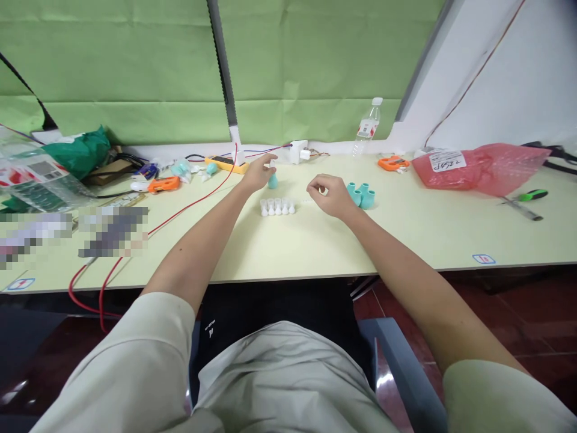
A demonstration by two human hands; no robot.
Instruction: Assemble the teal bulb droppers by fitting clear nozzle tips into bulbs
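Note:
My left hand (259,173) pinches a small white piece (272,163) between thumb and forefinger, right over a teal vase-shaped part (273,181) that stands on the table. Just in front of it, several white flared pieces (277,207) form a short row. To their right, my right hand (326,193) is closed with its fingertips curled together; anything inside is too small to name. Beside that hand's wrist stands a cluster of teal vase-shaped parts (361,196), partly behind the hand.
At the back stand a clear bottle (367,127) and a white plug (298,152). An orange tool (393,163), a red plastic bag (473,168) and a green-handled tool (533,195) lie right. Left are a yellow meter (225,165), an orange-handled tool (164,184), bottles and a red cable (193,202).

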